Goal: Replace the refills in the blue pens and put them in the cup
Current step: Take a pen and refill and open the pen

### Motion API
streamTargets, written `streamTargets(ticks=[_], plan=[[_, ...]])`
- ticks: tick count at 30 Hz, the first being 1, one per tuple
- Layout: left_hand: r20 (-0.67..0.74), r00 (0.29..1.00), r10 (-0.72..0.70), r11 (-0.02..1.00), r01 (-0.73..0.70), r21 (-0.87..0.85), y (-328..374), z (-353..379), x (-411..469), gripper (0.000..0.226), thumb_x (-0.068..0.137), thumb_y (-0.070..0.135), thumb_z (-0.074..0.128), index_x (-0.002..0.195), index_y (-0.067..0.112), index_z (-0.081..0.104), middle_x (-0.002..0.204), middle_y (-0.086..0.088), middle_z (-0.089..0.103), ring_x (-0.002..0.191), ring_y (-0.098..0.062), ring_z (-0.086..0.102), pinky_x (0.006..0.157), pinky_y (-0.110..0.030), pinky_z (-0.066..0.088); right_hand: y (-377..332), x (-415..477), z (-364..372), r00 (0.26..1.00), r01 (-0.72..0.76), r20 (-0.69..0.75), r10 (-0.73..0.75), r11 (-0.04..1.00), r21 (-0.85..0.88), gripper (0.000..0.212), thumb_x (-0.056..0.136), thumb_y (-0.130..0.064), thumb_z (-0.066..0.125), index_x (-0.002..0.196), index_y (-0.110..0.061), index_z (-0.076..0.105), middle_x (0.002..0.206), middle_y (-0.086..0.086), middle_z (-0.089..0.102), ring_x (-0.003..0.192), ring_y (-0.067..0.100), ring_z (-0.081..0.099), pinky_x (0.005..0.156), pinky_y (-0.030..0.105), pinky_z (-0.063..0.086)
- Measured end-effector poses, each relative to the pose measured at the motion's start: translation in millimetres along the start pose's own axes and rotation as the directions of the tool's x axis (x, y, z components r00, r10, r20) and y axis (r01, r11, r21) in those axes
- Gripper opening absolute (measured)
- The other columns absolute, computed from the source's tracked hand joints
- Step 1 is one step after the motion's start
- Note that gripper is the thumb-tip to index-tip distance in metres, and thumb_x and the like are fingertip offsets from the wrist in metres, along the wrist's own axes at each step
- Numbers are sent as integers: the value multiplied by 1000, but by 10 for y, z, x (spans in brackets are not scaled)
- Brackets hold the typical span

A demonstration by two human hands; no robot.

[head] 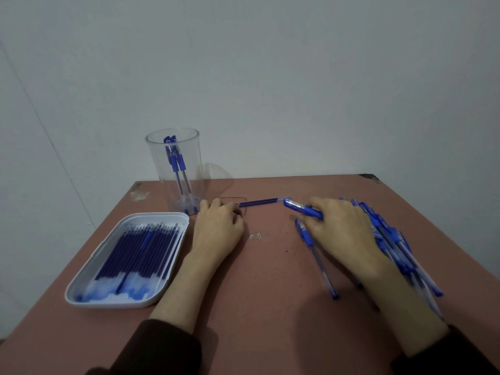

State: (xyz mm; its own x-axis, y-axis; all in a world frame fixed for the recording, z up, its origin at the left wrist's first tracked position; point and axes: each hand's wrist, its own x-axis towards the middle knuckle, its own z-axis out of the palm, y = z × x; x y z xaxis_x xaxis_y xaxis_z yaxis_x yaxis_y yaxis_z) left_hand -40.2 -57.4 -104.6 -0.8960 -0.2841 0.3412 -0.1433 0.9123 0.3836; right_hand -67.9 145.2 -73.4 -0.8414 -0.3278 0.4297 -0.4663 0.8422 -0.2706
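Progressing early: left hand (216, 228) is pinching a refill (258, 203), right hand (343, 231) is gripping a pen (300, 208); cup (158, 163) is holding at least 2 pens (174, 161), pile (392, 239) is waiting.

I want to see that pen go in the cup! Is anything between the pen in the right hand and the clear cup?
Yes. The left hand and the thin dark-blue refill it holds lie between the right hand's blue plastic pen and the tall clear plastic cup. The cup's mouth is open.
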Motion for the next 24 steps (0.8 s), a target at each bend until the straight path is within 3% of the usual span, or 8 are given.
streamTargets(ticks=[3,6,8,11,17,20,24], plan=[[-56,998,8,993,-14,-121,34,-38,-29,24,91,18,50,106,18,68,111,-3,63,101,-23,46,81,-25,30,-49,-19,16,997,41,60,-43,999,21,28,93,-48,44,90,-26,61,77,-5,57,73,16,53,59,30,31],[-91,996,19,924,-52,-380,153,-157,-119,20,88,10,56,99,16,72,90,2,68,72,-1,55,68,-13,35,-89,-44,10,992,106,65,-111,991,82,25,96,-40,43,108,-31,62,92,-4,63,87,17,58,64,31,36],[-56,998,35,850,-59,-523,214,-238,-221,23,86,6,57,99,19,72,89,6,68,69,3,56,64,-6,38,-113,-51,20,984,167,47,-174,978,121,23,95,-39,45,109,-30,62,92,-7,63,86,15,59,66,32,42],[25,996,90,744,-51,-667,202,-292,-345,32,84,2,58,101,25,71,89,7,69,76,-2,59,67,-9,44,-156,-68,55,974,218,38,-223,970,112,23,94,-43,45,103,-32,63,76,-12,61,72,7,57,56,24,36],[47,997,63,632,-3,-775,142,-316,-395,20,86,13,66,94,31,72,86,13,72,77,-2,64,66,-12,48,-230,-117,54,949,316,-54,-312,941,118,28,91,-54,47,103,-39,67,75,-13,70,68,8,62,54,25,40],[70,994,86,627,1,-779,145,-322,-390,17,85,12,68,92,26,73,82,5,74,71,-4,65,66,-12,48,-274,-135,64,944,329,-49,-325,939,104,32,90,-58,44,106,-43,67,78,-13,72,73,11,65,57,25,38],[77,992,98,603,2,-797,135,-346,-369,19,83,8,69,86,26,73,77,7,73,68,0,64,65,-12,47,-252,-129,62,953,295,-83,-290,954,52,39,86,-68,40,106,-47,66,66,-8,69,61,13,61,49,23,33]])
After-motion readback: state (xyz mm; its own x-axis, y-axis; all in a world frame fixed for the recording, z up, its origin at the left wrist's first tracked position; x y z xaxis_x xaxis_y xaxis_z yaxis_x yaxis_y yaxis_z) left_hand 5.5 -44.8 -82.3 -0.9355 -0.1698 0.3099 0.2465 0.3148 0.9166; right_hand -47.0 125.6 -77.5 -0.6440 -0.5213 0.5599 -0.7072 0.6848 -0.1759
